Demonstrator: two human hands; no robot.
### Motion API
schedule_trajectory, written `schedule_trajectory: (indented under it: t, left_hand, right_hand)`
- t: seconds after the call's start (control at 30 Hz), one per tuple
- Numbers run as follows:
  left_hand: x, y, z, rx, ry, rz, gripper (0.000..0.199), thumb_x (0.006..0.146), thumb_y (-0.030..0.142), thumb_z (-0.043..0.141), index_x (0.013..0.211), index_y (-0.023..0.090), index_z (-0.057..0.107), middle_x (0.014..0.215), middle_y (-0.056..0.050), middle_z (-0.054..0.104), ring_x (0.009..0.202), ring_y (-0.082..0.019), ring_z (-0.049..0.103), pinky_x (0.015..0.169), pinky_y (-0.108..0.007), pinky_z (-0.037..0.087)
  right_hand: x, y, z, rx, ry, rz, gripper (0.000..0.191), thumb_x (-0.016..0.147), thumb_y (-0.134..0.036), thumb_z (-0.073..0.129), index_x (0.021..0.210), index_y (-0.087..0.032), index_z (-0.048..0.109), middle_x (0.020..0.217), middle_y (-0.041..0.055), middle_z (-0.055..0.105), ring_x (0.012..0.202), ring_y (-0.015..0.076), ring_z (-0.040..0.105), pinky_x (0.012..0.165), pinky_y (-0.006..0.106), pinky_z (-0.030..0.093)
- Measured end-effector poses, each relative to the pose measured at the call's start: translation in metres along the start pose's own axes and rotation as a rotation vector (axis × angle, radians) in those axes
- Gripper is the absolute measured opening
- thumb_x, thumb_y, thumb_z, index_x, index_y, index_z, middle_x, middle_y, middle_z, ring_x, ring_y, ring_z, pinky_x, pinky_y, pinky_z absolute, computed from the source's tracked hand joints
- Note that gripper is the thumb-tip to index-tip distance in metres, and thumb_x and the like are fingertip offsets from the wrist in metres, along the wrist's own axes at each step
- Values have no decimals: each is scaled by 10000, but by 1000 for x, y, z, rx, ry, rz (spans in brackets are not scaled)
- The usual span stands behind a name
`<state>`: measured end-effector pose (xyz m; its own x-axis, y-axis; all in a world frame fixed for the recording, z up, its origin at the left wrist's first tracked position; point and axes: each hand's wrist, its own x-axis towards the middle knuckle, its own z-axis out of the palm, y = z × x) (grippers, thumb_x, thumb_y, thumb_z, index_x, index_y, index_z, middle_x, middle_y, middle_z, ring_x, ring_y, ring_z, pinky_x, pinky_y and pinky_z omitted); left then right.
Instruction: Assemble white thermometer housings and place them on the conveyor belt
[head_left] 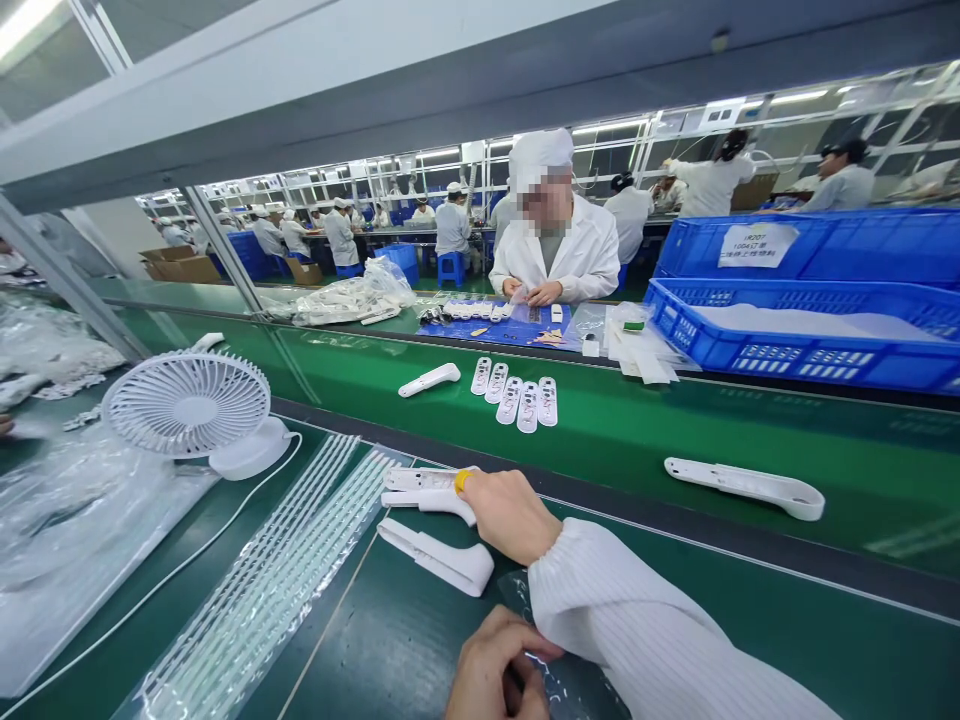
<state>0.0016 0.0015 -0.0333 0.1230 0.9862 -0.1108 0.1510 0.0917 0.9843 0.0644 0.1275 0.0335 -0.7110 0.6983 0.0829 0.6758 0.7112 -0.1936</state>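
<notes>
Right hand (510,515), crossed over to the left, fingers closed on a white housing (420,488) lying on the green surface (420,640), long axis left-right. Second housing half (439,558) just nearer the person. Left hand (499,670) pinches clear film (559,685), farther from the housing.

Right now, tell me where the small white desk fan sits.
In the head view the small white desk fan stands on the left of the green bench, beside the clear bag of white strips and left of the right hand.
</notes>
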Motion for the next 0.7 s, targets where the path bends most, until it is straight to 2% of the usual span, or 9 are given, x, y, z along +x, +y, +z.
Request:
schedule_trajectory:
  t: [0.13, 0.27, 0.37, 0.43, 0.57, 0.63, 0.7]
  left_hand:
    - [0, 3, -1, 24, 11, 6, 353, 553, -15, 461, 772, 123, 701, 772, -66, 595, 481, -71, 468, 409, -152, 283]
    - [0, 5, -2, 64, 44, 27, 242, 624, 52, 506, 752, 108, 704, 730, -69, 593, 517, -97, 518, 423, -156, 294]
    - [0, 7, -3, 25, 45, -2, 184, 681, 132, 531, 764, 123, 696, 712, -50, 566, 523, -103, 520, 415, -161, 307]
    - [-1, 10, -5, -35, 39, -69, 165, 688, 185, 571, 794, 136, 687, 725, -37, 546, 538, -108, 509, 413, -167, 329]
    - [-1, 15, -10, -147, 24, -230, 307, 638, 251, 683, 928, 159, 644, 783, -31, 543, 619, -134, 517, 459, -185, 381]
    - [-1, 14, -10, -202, 52, -218, 416, 601, 263, 720, 990, 169, 606, 754, -19, 552, 640, -144, 518, 467, -184, 370]
    - [-2, 13, -8, -254, 101, -171, 475, 581, 270, 731, 1023, 186, 577, 758, -16, 563, 647, -147, 516, 460, -180, 355]
  right_hand:
    - [-4, 6, 7, 32, -25, -11, 88, 872, -185, 521, 838, -129, 579, 840, 5, 604, 655, 115, 581, 622, 292, 500]
    - [-25, 11, -2, 118, 39, -26, 146, 882, -143, 459, 787, -143, 571, 883, 22, 592, 677, 126, 571, 638, 276, 480]
    - [-63, 25, -11, 174, 95, -30, 196, 887, -116, 394, 789, -165, 557, 895, 29, 586, 725, 134, 572, 674, 255, 469]
    - [-95, 41, -12, 215, 170, -59, 222, 901, -129, 343, 825, -180, 545, 897, 30, 592, 761, 134, 576, 684, 248, 472]
    - [-158, 66, -11, 121, 377, -164, 227, 914, -168, 326, 968, -208, 543, 988, 47, 629, 863, 145, 598, 732, 243, 495]
    - [-179, 69, -14, 34, 365, -209, 226, 913, -201, 348, 1019, -216, 547, 991, 42, 648, 847, 144, 613, 730, 228, 509]
    - [-191, 66, -20, 17, 303, -240, 234, 916, -245, 351, 977, -222, 575, 947, 39, 665, 757, 142, 626, 678, 218, 525]
